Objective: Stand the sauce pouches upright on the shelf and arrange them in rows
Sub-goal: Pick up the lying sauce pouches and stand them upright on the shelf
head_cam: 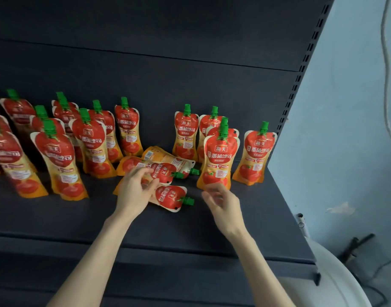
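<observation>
Red and orange sauce pouches with green caps stand on the dark shelf (pixel 57 220): several at the left (pixel 59 160) and several at the right (pixel 219 160). Between the two groups three pouches lie flat, caps pointing right: a front one (pixel 171 198), a middle one (pixel 162 171) and a back one (pixel 168 157). My left hand (pixel 134 191) lies over the lower half of the front lying pouch, with its fingers curled on it. My right hand (pixel 221 200) hovers just right of that pouch's cap, fingers loosely spread, blurred and holding nothing.
The shelf's back panel (pixel 168 80) rises behind the pouches. A slotted upright (pixel 300 72) marks the shelf's right end, with a pale blue wall (pixel 345 129) beyond it. A white rounded object (pixel 336 284) sits at the lower right.
</observation>
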